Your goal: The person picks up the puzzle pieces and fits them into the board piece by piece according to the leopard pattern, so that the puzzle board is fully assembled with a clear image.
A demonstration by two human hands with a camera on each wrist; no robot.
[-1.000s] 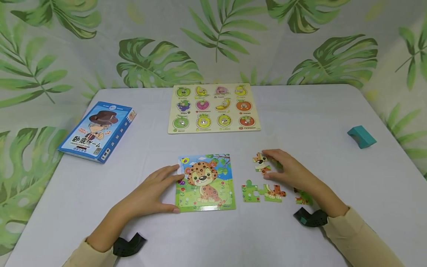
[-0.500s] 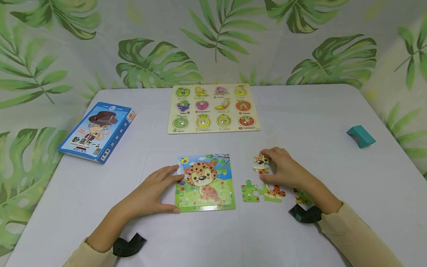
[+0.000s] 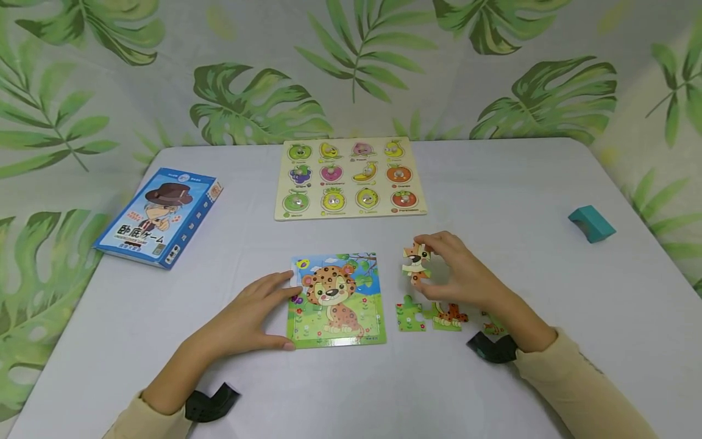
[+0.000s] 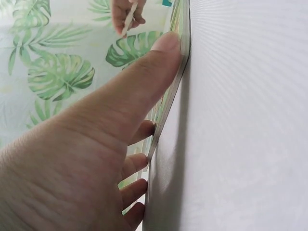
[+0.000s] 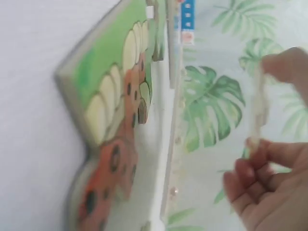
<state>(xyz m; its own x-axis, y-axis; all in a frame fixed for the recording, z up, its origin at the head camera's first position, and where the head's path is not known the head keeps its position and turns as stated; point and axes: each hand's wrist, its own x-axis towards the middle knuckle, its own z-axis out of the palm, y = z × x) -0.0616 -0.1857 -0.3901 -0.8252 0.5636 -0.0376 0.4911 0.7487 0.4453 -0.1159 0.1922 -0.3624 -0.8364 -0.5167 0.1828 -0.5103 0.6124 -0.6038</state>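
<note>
While the right hand (image 3: 463,274) is pinching a piece (image 3: 415,261), light edge-grip advisable, the left hand (image 3: 249,314), fingers spread, is touching the leopard board (image 3: 337,342) between the tabletop's (image 3: 351,390) side edges.

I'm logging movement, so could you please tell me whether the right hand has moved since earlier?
Yes, the right hand has moved left, nearer the leopard puzzle.
</note>
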